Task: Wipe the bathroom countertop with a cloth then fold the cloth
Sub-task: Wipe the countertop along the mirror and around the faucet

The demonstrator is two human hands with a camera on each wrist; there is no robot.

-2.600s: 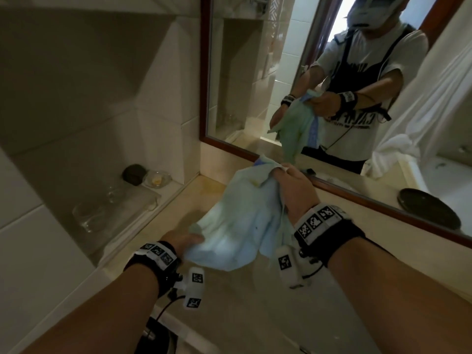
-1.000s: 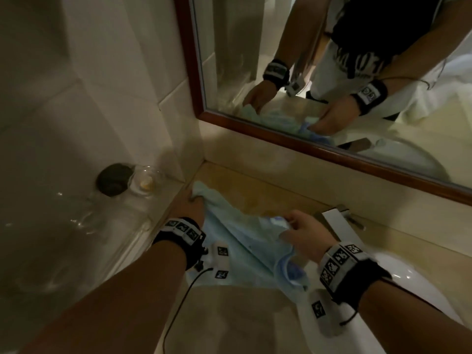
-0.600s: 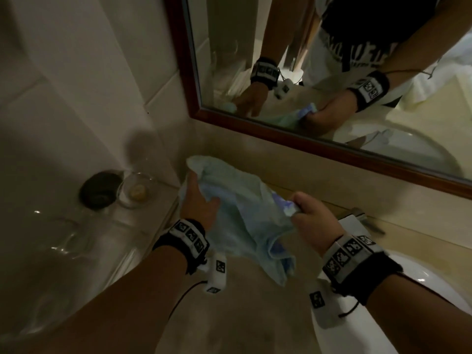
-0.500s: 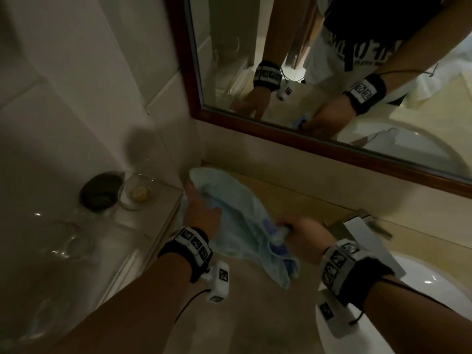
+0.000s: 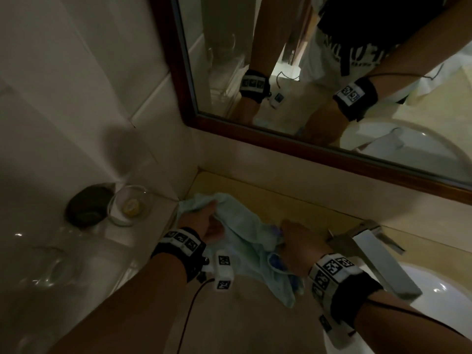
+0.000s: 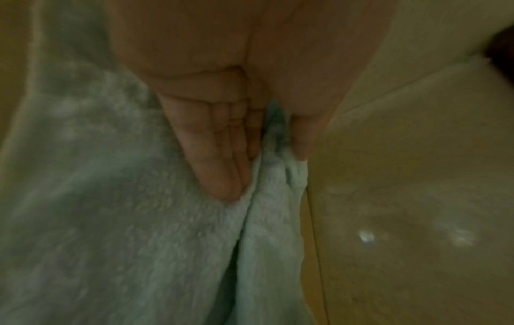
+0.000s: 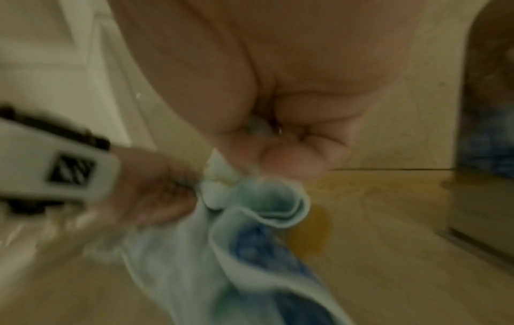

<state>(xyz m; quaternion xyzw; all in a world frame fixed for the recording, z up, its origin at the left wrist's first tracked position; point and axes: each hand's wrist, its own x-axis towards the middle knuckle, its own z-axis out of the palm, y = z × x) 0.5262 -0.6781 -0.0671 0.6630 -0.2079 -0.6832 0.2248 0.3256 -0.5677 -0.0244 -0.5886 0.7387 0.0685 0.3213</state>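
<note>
A pale blue-green cloth (image 5: 245, 241) lies bunched on the beige countertop (image 5: 258, 195), near the back left corner under the mirror. My left hand (image 5: 201, 223) holds its far left edge. In the left wrist view the fingers (image 6: 214, 158) and thumb pinch a fold of the cloth (image 6: 111, 220) against the counter. My right hand (image 5: 298, 241) grips the cloth's right edge, and its curled fingers (image 7: 294, 158) pinch the hem of the cloth (image 7: 258, 211). A darker blue patch shows inside the folds.
A chrome faucet (image 5: 370, 254) and the white sink basin (image 5: 439, 290) lie right of my right hand. On the left ledge stand a glass dish (image 5: 130, 205), a dark round object (image 5: 86, 205) and clear glassware (image 5: 51, 264). The wood-framed mirror (image 5: 319, 146) runs along the back wall.
The cloth was held up in the air between both hands. It has come down onto the countertop, and both hands have dropped with it toward the back left corner.
</note>
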